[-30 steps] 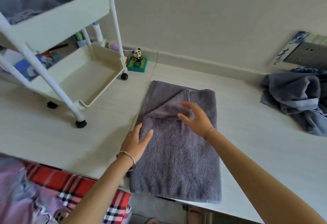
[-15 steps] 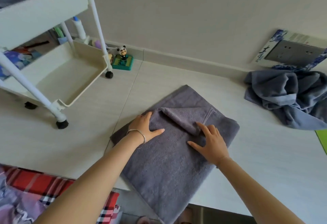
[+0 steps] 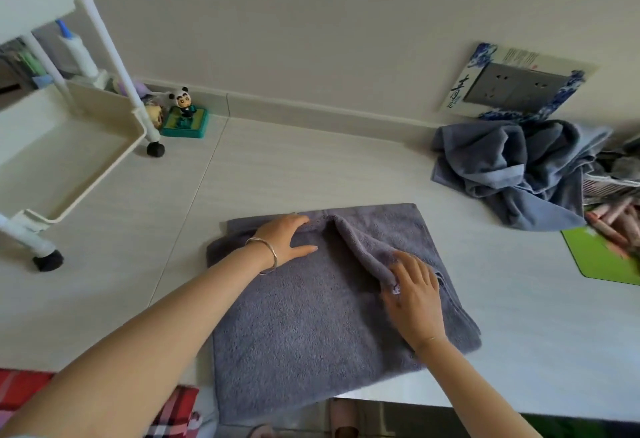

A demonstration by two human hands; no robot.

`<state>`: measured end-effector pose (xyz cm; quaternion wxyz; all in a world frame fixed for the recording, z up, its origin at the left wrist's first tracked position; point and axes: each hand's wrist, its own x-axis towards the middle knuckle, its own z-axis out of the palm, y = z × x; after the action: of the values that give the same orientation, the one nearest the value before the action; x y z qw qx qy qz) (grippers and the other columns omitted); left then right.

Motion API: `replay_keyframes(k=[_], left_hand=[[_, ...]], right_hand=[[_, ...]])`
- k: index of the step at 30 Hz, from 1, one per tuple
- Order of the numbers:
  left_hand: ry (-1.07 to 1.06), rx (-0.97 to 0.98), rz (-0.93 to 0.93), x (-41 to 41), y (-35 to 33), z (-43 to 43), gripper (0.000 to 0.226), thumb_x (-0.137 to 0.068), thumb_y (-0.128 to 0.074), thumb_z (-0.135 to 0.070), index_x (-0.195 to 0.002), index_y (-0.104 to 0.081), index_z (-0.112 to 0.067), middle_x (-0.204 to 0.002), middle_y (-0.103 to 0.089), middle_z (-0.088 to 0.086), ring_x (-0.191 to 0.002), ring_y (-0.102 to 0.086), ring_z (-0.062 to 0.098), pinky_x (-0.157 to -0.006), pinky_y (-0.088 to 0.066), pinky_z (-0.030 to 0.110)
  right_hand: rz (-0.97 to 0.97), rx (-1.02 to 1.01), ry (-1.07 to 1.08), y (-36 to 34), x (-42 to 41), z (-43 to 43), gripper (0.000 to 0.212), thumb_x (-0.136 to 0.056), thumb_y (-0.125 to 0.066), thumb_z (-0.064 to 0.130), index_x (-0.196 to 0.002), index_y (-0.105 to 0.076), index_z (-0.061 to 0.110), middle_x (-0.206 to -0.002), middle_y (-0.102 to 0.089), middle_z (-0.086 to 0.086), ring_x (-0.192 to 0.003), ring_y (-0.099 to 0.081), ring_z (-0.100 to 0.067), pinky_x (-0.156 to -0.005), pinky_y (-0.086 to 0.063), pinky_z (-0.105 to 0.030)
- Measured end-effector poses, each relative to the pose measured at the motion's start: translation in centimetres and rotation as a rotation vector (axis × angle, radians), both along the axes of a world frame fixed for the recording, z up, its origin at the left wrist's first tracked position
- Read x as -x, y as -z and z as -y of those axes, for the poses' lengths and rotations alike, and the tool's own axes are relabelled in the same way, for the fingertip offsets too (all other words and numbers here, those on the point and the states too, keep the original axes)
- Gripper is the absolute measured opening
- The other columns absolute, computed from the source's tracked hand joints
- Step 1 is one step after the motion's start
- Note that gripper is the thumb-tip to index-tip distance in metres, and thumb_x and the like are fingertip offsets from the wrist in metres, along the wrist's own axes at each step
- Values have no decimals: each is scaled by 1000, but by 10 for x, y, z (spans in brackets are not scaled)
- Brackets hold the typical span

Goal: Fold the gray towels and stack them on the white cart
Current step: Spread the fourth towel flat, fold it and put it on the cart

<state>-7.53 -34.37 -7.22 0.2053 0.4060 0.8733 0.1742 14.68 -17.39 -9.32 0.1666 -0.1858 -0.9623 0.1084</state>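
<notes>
A gray towel (image 3: 311, 326) lies spread on the pale surface (image 3: 277, 167), in the middle and close to the person. Its near edge hangs a little over the front border of the surface. One raised fold runs slanted across the top layer of the towel, from the far edge down toward the right.

The left hand (image 3: 285, 238) rests flat on the far left part of the towel. Its fingers (image 3: 301, 221) are straight and released, they press the cloth and grasp nothing. A thin bracelet (image 3: 268, 254) is on this wrist.

The right hand (image 3: 414, 287) lies on the towel at the lower end of the fold. Its fingers (image 3: 420, 264) are also nearly straight and released, laid on the cloth, and the thumb touches the end of the fold.

The white cart (image 3: 52, 153) stands on the surface at the left, well apart from the towel, on black wheels. A pile (image 3: 512, 167) of unfolded gray towels lies at the far right, near the wall. A small panda figure (image 3: 183, 105) on a green base stands against the wall, just beside the cart. A gray socket (image 3: 516, 86) is on the wall above the pile. A green mat (image 3: 602, 259) lies at the right edge. A red plaid cloth (image 3: 173, 413) shows below the surface at the lower left.
</notes>
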Motion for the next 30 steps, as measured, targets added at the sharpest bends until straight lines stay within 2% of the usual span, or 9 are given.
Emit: replay_keyframes(k=[2,4,7,12,15,18,22,26,30], left_hand=[[-8,-32,11,11,-2,8,58,-85,-61,-45,-134,-45,-19,-136,-49,1,-123,-47,19,-102,-37,30],[-47,-49,37,22,-5,18,48,-83,-64,-44,-125,-53,-22,-128,-56,-2,-116,-52,17,-97,-41,28],[-141,-34,92,37,-6,35,35,-78,-70,-43,-106,-62,-24,-107,-63,-2,-97,-56,13,-84,-44,24],[-322,11,258,56,-7,81,30,-70,-79,-39,-89,-62,-24,-95,-66,3,-92,-62,18,-79,-48,24],[-433,2,374,54,-7,107,37,-69,-82,-26,-99,-63,-16,-102,-66,3,-98,-61,16,-85,-43,21],[-572,-98,506,38,-9,123,31,-66,-84,-30,-89,-68,-17,-93,-71,2,-94,-65,19,-85,-47,28],[-690,-457,856,8,-27,119,83,-36,-90,-52,-107,-65,-17,-104,-71,1,-100,-66,17,-90,-52,35],[-689,-625,964,3,-55,99,36,-75,-75,-16,-108,-61,-15,-99,-71,2,-89,-68,12,-70,-57,25],[-830,-578,644,20,-38,75,11,-87,-64,-17,-97,-61,-18,-101,-67,5,-94,-64,20,-83,-52,33]], right_hand=[[-21,352,60,-14,10,-13,7,-86,-65,17,-87,-58,16,-88,-62,0,-82,-54,-17,-76,-43,-34],[-88,631,149,-29,25,-29,17,-89,-62,16,-76,-51,13,-68,-56,-3,-64,-49,-9,-63,-43,-32],[-162,622,228,-44,51,-65,26,-89,-63,19,-68,-49,12,-57,-49,-4,-54,-42,-3,-53,-34,-18],[175,721,248,-20,77,-113,48,-85,-64,41,-90,-60,-6,-85,-64,-24,-74,-56,-29,-72,-49,-41],[142,757,238,-15,75,-113,44,-84,-66,40,-87,-63,-4,-84,-64,-24,-71,-53,-30,-68,-46,-38],[113,775,214,-18,71,-107,32,-87,-64,36,-81,-62,5,-78,-64,-16,-72,-53,-24,-66,-45,-38],[4,1045,142,-39,59,-99,17,-94,-56,26,-87,-57,11,-84,-65,-7,-77,-59,-21,-70,-47,-33],[-135,1184,121,-62,51,-107,14,-94,-53,20,-92,-60,9,-87,-65,-3,-78,-59,-12,-72,-48,-26],[-138,1071,232,-54,64,-121,12,-95,-53,17,-93,-58,6,-82,-62,-3,-74,-57,-13,-62,-43,-22]])
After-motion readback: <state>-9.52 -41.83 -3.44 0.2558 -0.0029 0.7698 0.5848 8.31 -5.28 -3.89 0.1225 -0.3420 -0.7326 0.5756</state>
